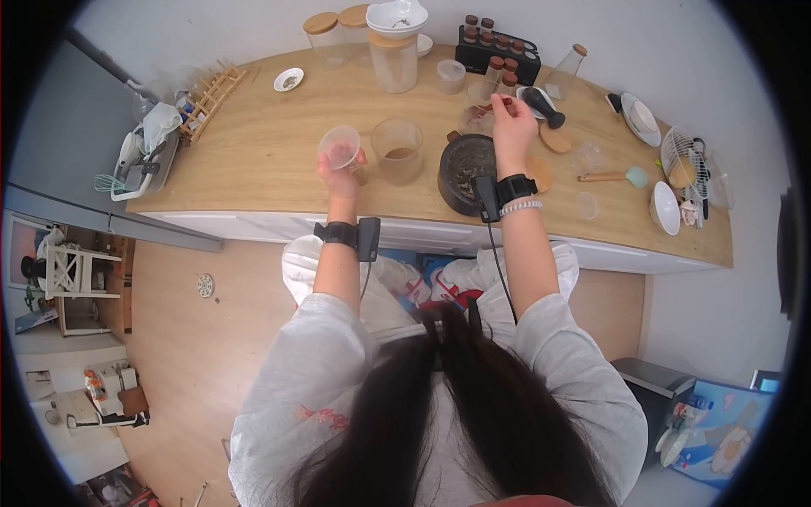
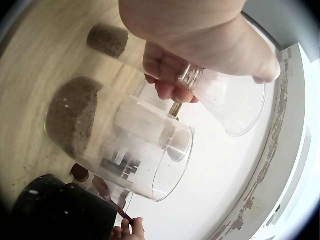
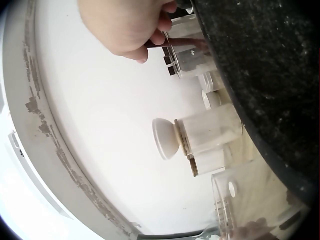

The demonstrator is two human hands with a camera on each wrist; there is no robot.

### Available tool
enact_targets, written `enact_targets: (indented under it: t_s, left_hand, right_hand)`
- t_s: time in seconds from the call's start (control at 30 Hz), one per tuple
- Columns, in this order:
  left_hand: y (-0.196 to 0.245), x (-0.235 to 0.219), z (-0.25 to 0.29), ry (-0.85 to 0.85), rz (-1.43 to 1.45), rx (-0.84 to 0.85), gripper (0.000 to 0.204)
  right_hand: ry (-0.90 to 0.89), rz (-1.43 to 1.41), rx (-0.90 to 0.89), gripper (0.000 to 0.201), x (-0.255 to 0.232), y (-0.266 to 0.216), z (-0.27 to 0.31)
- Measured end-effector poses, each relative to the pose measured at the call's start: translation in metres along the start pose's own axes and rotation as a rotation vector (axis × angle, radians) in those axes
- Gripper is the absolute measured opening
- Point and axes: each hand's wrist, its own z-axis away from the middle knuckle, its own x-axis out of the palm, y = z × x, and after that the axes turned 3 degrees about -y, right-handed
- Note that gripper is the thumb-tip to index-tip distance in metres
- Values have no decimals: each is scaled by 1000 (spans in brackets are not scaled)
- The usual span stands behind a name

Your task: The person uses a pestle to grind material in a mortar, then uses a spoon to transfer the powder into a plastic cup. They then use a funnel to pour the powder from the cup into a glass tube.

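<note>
My left hand (image 1: 340, 181) grips the narrow neck where a clear funnel (image 2: 235, 102) sits on a glass bottle. Brown powder (image 2: 108, 40) fills the bottle's bottom; fingers hide part of its neck. Close beside it stands a wide glass jar (image 1: 397, 154) with more brown powder. Beyond a dark stone mortar (image 1: 470, 169), my right hand (image 1: 514, 131) pinches the handle of a reddish-brown spoon (image 3: 186, 43). The spoon's head dips into a clear container (image 3: 192, 62), as the right wrist view shows. Residue lines the mortar's inside.
A black pestle (image 1: 543, 108) lies right of the container. Behind are a black rack (image 1: 498, 56) of brown-capped vials and a lidded canister (image 1: 394, 68) topped by a white bowl (image 1: 397, 17). A spatula (image 1: 621, 177) and a white bowl (image 1: 665, 208) are at the right.
</note>
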Motion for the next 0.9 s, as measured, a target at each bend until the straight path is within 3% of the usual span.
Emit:
enact_targets:
  t_s: [0.37, 0.9]
  left_hand:
    - [4, 3, 0, 5, -26, -3, 65]
    - [-1, -3, -1, -34, -24, 17, 63]
  right_hand:
    - [7, 230, -11, 25, -1, -2, 0]
    - [-94, 103, 54, 34, 0, 0, -1]
